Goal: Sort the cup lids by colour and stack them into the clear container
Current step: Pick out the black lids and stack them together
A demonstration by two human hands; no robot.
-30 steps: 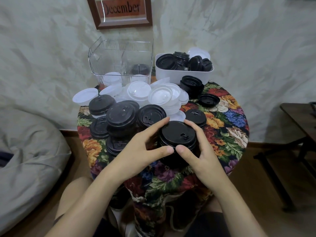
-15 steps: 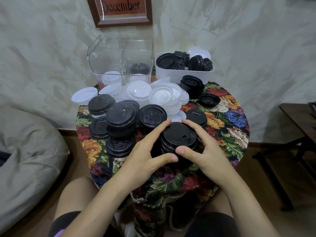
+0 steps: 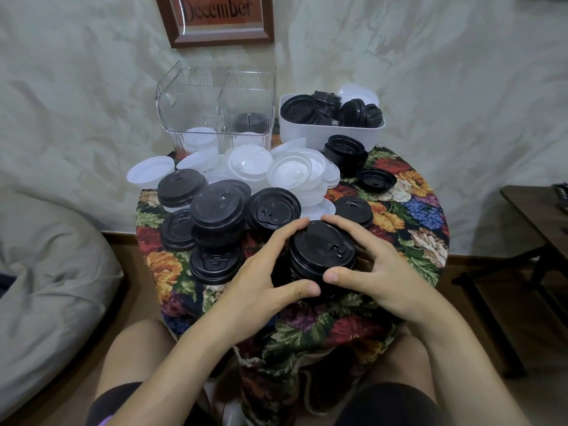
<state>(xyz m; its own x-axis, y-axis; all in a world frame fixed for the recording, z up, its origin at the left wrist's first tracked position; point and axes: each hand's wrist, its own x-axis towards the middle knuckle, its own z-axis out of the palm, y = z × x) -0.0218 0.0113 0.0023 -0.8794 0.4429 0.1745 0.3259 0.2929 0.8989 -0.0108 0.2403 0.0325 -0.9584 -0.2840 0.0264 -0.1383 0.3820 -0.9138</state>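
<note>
Stack of black lids [image 3: 322, 256]: lower centre of the frame, near the front edge of the tabletop, clasped between the two hands.
Left hand [image 3: 264, 272]: curled round the stack's left side, thumb at the near rim, fingers bent over the far rim.
Right hand [image 3: 378, 272]: curled round the stack's right side in the same way, its thumb tip just beside the left thumb.
Stack surface: matte black plastic, round, with ridged rims and a raised sip tab on the top lid.
Other black lids [image 3: 218, 207]: loose piles left of the hands, round and dull.
White lids [image 3: 276, 173]: a translucent heap above the hands in the frame, in front of the clear container.
Clear container [image 3: 215, 112]: upper centre, ribbed see-through walls with a divider; a white lid low in the left half, a black one in the right.
White bin [image 3: 332, 130]: right of the container, holding mostly black lids.
Tabletop [image 3: 408, 216]: round, under a woven floral cloth.
</note>
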